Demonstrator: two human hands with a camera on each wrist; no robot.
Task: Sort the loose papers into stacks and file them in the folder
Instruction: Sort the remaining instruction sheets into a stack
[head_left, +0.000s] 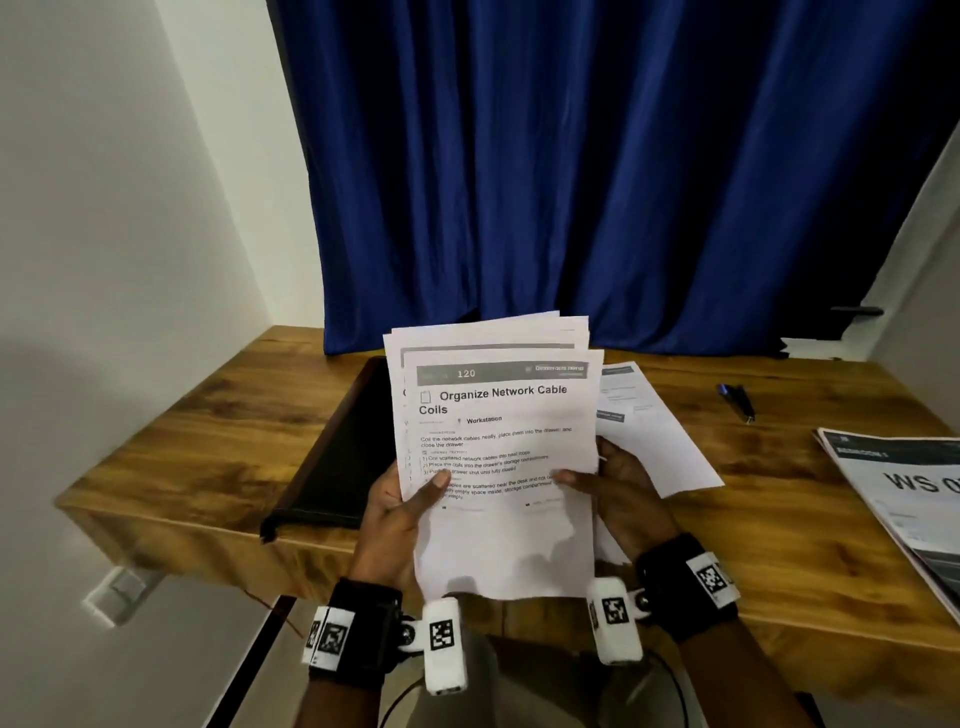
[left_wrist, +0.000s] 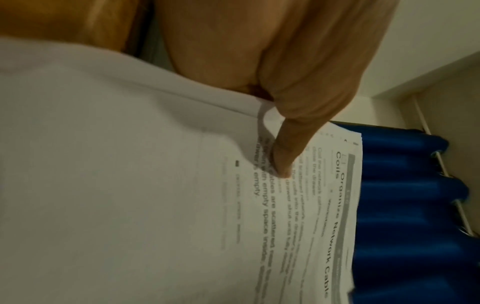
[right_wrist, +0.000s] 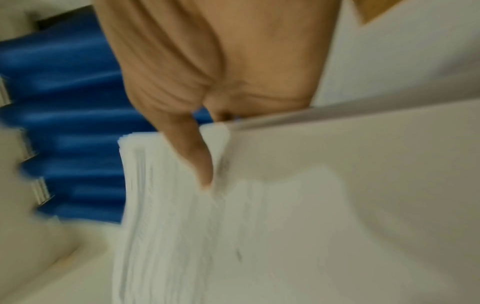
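While both hands hold it up above the front edge of the desk (head_left: 208, 467), the sheaf of papers (head_left: 498, 441) stands nearly upright, its printed face turned toward the person. Its top sheet is headed "Organize Network Cable Coils", and the sheets behind it are fanned a little, their upper edges showing one above another. The left hand (head_left: 395, 514) grips the sheaf at its left side: the thumb (left_wrist: 283, 160) lies flat on the printed face, pressing down on the lines of text, while the fingers are hidden behind the paper. The right hand (head_left: 623, 493) grips the right side in the same way, thumb on the front and fingers behind; the right wrist view is blurred, but it shows the thumb (right_wrist: 197, 162) across the edge of the sheets.

Behind the sheaf, toward the left part of the desk, a black folder (head_left: 337, 457) lies flat, reaching from near the back edge to the front edge, partly covered by the raised papers. A loose sheet (head_left: 654, 441) lies on the desk just right of the sheaf, slanted, its lower part passing behind the right hand. At the right edge of the desk a stack of printed sheets (head_left: 904, 499) lies flat, cut off by the frame. A dark blue stapler (head_left: 737, 402) rests toward the back right. A blue curtain (head_left: 597, 171) hangs behind the desk.
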